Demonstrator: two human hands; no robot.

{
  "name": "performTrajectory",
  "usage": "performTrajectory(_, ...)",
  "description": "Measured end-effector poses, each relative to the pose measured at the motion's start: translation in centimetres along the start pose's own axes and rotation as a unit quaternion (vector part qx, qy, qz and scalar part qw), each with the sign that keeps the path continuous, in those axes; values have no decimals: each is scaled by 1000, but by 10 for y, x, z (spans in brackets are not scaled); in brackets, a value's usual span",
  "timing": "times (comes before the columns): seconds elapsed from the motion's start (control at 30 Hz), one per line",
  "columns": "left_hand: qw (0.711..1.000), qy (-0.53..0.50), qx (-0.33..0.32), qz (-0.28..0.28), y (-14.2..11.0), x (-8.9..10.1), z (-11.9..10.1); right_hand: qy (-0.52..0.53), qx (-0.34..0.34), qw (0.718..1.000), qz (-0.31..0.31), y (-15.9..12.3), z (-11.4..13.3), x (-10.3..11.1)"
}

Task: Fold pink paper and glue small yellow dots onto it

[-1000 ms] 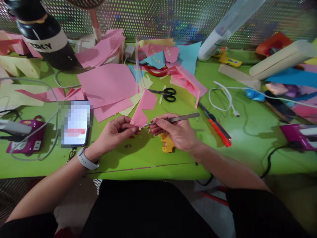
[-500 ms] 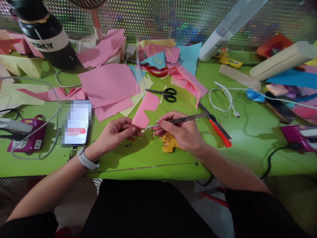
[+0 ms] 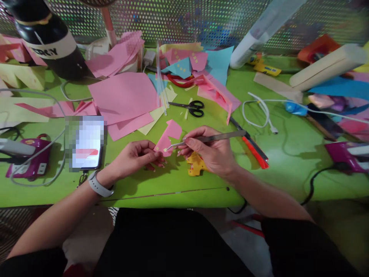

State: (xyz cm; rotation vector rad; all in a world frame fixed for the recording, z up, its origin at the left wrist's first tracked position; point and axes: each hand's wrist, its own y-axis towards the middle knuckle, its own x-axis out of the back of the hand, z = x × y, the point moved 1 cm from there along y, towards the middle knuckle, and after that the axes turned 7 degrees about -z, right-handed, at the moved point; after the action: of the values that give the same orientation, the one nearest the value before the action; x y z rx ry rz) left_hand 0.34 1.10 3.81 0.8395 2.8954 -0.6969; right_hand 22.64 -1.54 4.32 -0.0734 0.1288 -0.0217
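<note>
Between the fingers of my left hand (image 3: 141, 154) is the lower edge of a pink paper cutout (image 3: 168, 135) with a notch in its right side. Small yellow squares lie on its lower part. My right hand (image 3: 211, 150) grips metal tweezers (image 3: 219, 136) like a pen. Their bent tip touches the cutout at a small yellow paper square (image 3: 165, 149). Beneath my right hand lies a yellow glue gun (image 3: 195, 164), partly covered by it. Black-handled scissors (image 3: 191, 107) rest on the table beyond the cutout.
A phone (image 3: 88, 142) lies left of my left hand. Pink paper sheets (image 3: 123, 94) spread behind it. To the right are a red and black cutter (image 3: 253, 148) and a white cable (image 3: 266, 111). A black bottle (image 3: 54, 42) stands at the back left of the green table (image 3: 288, 165).
The cutout has tilted and dropped slightly in my left hand. The tweezers' tip, with a yellow square, has moved from below the cutout's edge up onto its surface.
</note>
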Motion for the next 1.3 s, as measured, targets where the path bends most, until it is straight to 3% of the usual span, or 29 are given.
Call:
performTrajectory(0.43, 999, 13, -32, 39, -1, 1, 1, -4, -18, 1000, 6, -1, 0, -2)
performTrajectory(1.3, 998, 9, -31, 47, -1, -1, 1, -12, -26, 1000, 1, 0, 6, -8)
